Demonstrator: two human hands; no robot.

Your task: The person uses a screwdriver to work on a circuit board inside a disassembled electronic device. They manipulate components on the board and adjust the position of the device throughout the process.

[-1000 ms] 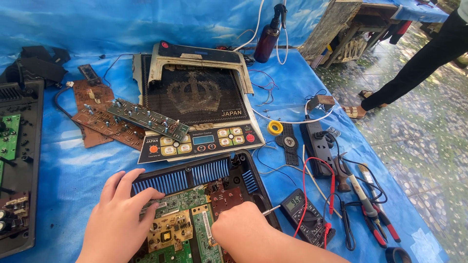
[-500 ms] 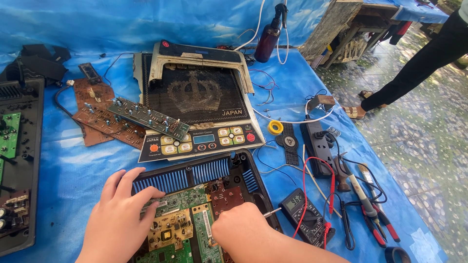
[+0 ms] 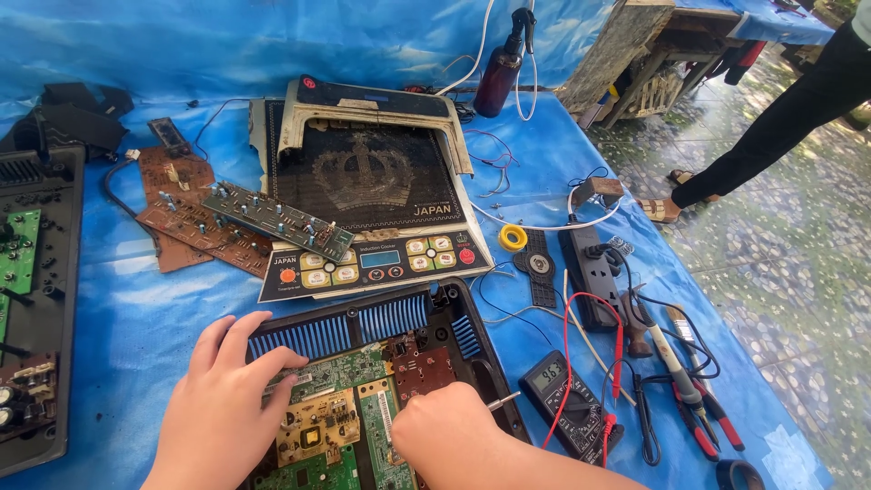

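Your left hand (image 3: 222,399) lay flat, fingers spread and holding nothing, on the green printed circuit board (image 3: 331,417) inside the open black plastic appliance casing (image 3: 454,313) on the blue tarpaulin (image 3: 118,299). Your right hand (image 3: 449,436) was curled tight around a thin metal-tipped tool (image 3: 504,399), just beside a black digital multimeter (image 3: 567,399).

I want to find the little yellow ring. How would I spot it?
Start at the black glass cooktop in the middle of the blue sheet. Go to its button panel, then just past the panel's right corner. The yellow ring lies flat there, the only bright yellow round thing, beside a black disc.
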